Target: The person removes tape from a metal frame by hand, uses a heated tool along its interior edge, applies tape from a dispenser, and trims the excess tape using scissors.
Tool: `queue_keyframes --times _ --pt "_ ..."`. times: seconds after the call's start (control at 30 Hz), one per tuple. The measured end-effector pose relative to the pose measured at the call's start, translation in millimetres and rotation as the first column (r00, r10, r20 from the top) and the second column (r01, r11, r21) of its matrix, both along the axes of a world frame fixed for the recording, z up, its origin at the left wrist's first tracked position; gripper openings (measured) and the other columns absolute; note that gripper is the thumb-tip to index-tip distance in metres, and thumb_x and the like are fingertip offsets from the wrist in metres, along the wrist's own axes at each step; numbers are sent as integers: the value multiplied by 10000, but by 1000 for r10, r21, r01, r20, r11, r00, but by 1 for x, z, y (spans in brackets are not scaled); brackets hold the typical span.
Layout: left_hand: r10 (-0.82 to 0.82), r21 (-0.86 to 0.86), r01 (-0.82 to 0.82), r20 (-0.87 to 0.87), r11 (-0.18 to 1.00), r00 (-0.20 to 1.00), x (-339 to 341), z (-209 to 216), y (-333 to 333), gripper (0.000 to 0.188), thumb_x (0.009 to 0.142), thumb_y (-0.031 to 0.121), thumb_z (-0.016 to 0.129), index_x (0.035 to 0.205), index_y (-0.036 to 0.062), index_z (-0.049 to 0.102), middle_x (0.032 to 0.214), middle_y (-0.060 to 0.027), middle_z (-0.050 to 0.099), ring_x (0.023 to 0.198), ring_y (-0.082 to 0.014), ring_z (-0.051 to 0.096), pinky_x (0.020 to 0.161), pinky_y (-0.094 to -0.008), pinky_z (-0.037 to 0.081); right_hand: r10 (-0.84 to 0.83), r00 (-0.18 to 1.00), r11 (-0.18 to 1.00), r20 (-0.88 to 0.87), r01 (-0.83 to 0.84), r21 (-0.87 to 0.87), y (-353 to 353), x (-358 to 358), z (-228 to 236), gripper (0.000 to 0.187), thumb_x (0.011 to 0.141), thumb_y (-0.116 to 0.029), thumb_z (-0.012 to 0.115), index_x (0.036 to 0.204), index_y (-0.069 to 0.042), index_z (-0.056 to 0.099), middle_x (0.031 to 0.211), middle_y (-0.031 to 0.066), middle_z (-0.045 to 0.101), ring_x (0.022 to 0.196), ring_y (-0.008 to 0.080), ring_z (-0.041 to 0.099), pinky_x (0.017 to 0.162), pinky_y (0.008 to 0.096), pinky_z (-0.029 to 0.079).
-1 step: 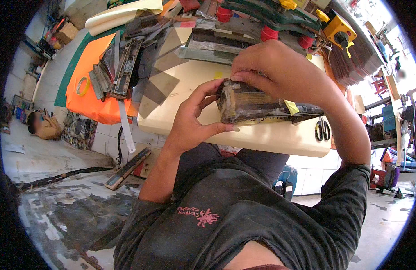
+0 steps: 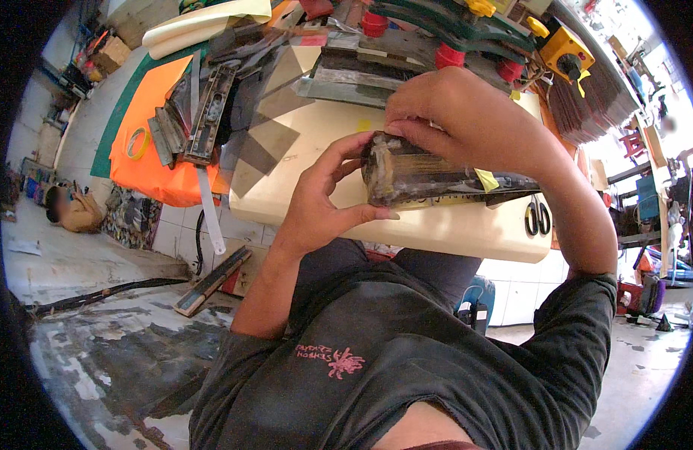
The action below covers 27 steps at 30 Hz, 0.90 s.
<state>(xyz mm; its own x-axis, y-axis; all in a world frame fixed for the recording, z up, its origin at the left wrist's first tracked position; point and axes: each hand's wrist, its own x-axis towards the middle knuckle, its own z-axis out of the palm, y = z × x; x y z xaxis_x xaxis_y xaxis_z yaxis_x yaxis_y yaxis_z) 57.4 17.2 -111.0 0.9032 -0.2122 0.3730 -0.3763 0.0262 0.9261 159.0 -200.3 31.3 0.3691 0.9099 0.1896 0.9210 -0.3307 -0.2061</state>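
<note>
A dark, long block-like piece [image 2: 414,176] with brown streaks and worn, smeared edges lies across the pale board [image 2: 301,202] in front of me. A yellow strip [image 2: 487,180] clings to its side. My left hand [image 2: 325,193] grips its left end, fingers along the far edge and thumb by the near edge. Above its far left corner, my right hand [image 2: 429,112] is closed in a pinch, fingertips touching there. Whatever those fingertips hold is hidden. The hand and forearm also cover part of the piece's far side. A ruler-like edge shows partly beneath it.
Black-handled scissors [image 2: 538,217] lie at the board's right. Leftward are grey sheet pieces [image 2: 265,146], a metal-bodied tool [image 2: 211,116], a tape roll [image 2: 138,143] and orange sheeting [image 2: 159,184]. Green clamps with red knobs [image 2: 449,55] stand behind. Another person [image 2: 80,210] sits far left.
</note>
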Motion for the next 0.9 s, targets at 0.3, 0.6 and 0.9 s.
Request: queue_keyframes --times 0.3,0.6,0.9 --pt "5 9 -5 3 1000 1000 -1 6 -2 976 714 89 961 1547 1 460 1488 -136 580 1352 -240 581 1198 -437 439 -40 947 997 -320 57 45 0 8 -2 213 1016 -197 621 960 7 646 813 105 626 748 189 584 704 351 481" --pt "31 2 -31 8 1000 999 2 1 -1 1040 704 96 970 1577 2 412 1491 -159 571 1375 -262 570 1193 -431 442 -314 734 947 -602 201 -250 9 16 3 335 1042 -331 654 1012 -6 730 776 -11 632 776 73 543 738 295 466" --pt "3 1 -3 -1 1000 1000 4 7 -3 995 710 91 972 1540 -5 431 1429 -137 601 1354 -257 578 1188 -434 439 -312 610 949 -728 227 -217 22 28 -9 298 947 -362 770 923 -65 780 736 -13 659 708 74 539 669 281 427"
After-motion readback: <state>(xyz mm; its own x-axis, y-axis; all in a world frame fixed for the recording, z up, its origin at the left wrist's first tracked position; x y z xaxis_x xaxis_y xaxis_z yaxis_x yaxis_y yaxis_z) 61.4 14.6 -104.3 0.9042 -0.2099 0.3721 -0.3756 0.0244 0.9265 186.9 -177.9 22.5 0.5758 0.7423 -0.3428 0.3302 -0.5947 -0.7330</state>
